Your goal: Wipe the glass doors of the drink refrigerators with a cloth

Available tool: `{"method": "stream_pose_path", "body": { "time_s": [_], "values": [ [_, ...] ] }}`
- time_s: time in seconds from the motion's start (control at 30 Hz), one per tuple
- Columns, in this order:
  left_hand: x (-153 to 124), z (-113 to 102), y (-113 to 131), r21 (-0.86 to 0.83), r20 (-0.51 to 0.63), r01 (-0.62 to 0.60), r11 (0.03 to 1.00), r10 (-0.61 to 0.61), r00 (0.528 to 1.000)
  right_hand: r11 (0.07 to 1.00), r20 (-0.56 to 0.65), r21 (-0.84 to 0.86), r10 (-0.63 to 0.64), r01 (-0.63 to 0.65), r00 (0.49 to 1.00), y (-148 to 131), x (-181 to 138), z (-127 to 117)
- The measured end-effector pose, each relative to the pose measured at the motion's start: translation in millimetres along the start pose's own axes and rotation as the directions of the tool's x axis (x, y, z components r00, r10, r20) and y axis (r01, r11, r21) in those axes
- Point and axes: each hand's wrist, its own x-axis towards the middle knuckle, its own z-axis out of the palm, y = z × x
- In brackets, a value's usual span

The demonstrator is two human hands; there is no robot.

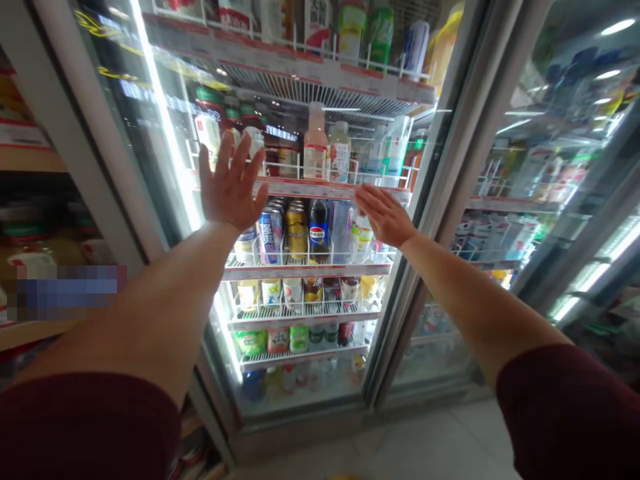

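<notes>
Both my arms reach forward toward a lit glass-door drinks fridge (310, 270). My left hand (233, 187) is raised with its fingers spread, in front of the glass near bottles with white labels on the second shelf. My right hand (383, 213) has its fingers stretched out together, pointing left, before the right side of the door. Neither hand holds anything; whether they touch the glass I cannot tell. Between them stand a pink bottle (315, 147), a Pepsi bottle (319, 230), gold cans (297, 230) and blue cans (271, 233).
Another fridge door (520, 167) stands to the right, with bottles behind its glass. On the left are shelves (30, 157) with blurred goods. Pale floor tiles (440, 440) lie below. The metal door frame (420, 247) runs between the two fridges.
</notes>
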Motion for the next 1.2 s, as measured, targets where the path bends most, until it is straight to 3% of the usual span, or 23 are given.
{"method": "stream_pose_path", "body": {
  "time_s": [0.07,0.13,0.17,0.2,0.27,0.33,0.4,0.43,0.47,0.53,0.6,0.63,0.7,0.77,0.83,0.9,0.97,1.03,1.07,1.13,1.2],
  "values": [
    [-0.3,0.2,-0.9,0.005,-0.001,-0.007,1.0,0.007,1.0,0.984,-0.191,-0.025,0.17,-0.178,0.967,17.5,11.5,-2.6],
    [-0.1,-0.2,-1.1,-0.008,0.012,-0.001,1.0,0.001,1.0,0.934,-0.369,-0.014,0.328,-0.358,0.87,22.8,13.0,3.4],
    [0.2,-0.5,-1.0,-0.019,0.021,0.007,1.0,-0.007,1.0,0.919,-0.4,-0.007,0.358,-0.393,0.844,17.6,7.3,9.7],
    [0.6,-0.6,-0.8,-0.03,0.031,0.015,0.999,-0.014,0.999,0.919,-0.397,-0.006,0.36,-0.394,0.844,7.5,-2.5,17.1],
    [1.6,-0.4,-0.7,-0.047,0.043,0.028,0.999,-0.026,0.999,0.963,-0.258,-0.014,0.256,-0.269,0.931,-21.5,-28.7,31.3],
    [2.2,0.0,-0.8,-0.036,0.043,0.028,0.999,-0.027,0.999,0.997,-0.032,0.015,0.081,-0.08,0.996,-46.3,-49.5,37.9],
    [2.2,0.3,-0.9,-0.019,0.029,0.019,1.0,-0.018,0.999,0.997,0.146,0.061,-0.049,0.041,0.988,-52.3,-51.8,34.2],
    [1.9,0.3,-1.0,-0.013,0.021,0.013,1.0,-0.013,1.0,0.996,0.171,0.07,-0.064,0.053,0.983,-47.8,-45.2,29.5],
    [1.5,0.3,-1.0,-0.009,0.015,0.008,1.0,-0.008,1.0,0.998,0.135,0.061,-0.03,0.022,0.99,-39.9,-34.9,24.3],
    [0.6,0.4,-1.4,-0.011,0.004,-0.003,1.0,0.003,1.0,0.992,-0.059,0.033,0.123,-0.121,0.991,-22.3,-11.4,16.5],
    [-0.1,1.4,-2.6,-0.007,0.009,-0.006,1.0,0.006,1.0,0.964,-0.246,0.037,0.266,-0.265,0.932,-15.1,3.1,17.0],
    [-0.1,2.3,-3.4,-0.009,0.015,-0.002,1.0,0.002,1.0,0.956,-0.274,0.046,0.291,-0.29,0.917,-17.8,4.3,20.1],
    [0.5,4.6,-5.3,-0.018,0.032,0.015,1.0,-0.014,0.999,0.973,-0.177,0.061,0.228,-0.221,0.957,-32.6,-2.6,28.3],
    [2.8,6.5,-6.5,-0.02,0.051,0.027,0.999,-0.026,0.998,0.993,0.019,0.096,0.069,-0.071,0.997,-48.8,-10.9,32.6],
    [6.7,6.9,-5.8,-0.006,0.067,0.026,1.0,-0.026,0.997,0.99,0.144,0.136,-0.053,0.033,0.988,-54.4,-8.3,29.6],
    [9.8,5.5,-3.0,0.016,0.085,0.027,1.0,-0.028,0.996,0.992,0.102,0.129,-0.023,0.009,0.995,-48.4,6.9,23.7],
    [6.1,2.9,1.3,0.023,0.098,0.042,0.999,-0.044,0.994,0.986,-0.062,0.103,0.141,-0.134,0.988,-40.9,24.0,22.9],
    [-11.0,-0.4,6.2,0.015,0.108,0.063,0.998,-0.064,0.992,0.96,-0.175,0.105,0.275,-0.26,0.945,-44.0,28.2,30.9],
    [-25.3,-2.0,8.4,0.007,0.119,0.071,0.997,-0.071,0.99,0.956,-0.175,0.112,0.287,-0.271,0.942,-51.0,23.3,37.2],
    [-62.6,-4.2,11.0,-0.005,0.153,0.078,0.997,-0.076,0.985,0.976,-0.077,0.132,0.185,-0.174,0.98,-71.4,3.4,50.1],
    [-101.7,-3.3,9.1,-0.016,0.203,0.078,0.997,-0.073,0.976,0.986,0.051,0.169,-0.016,0.007,0.999,-90.3,-16.1,58.5]
  ]
}}
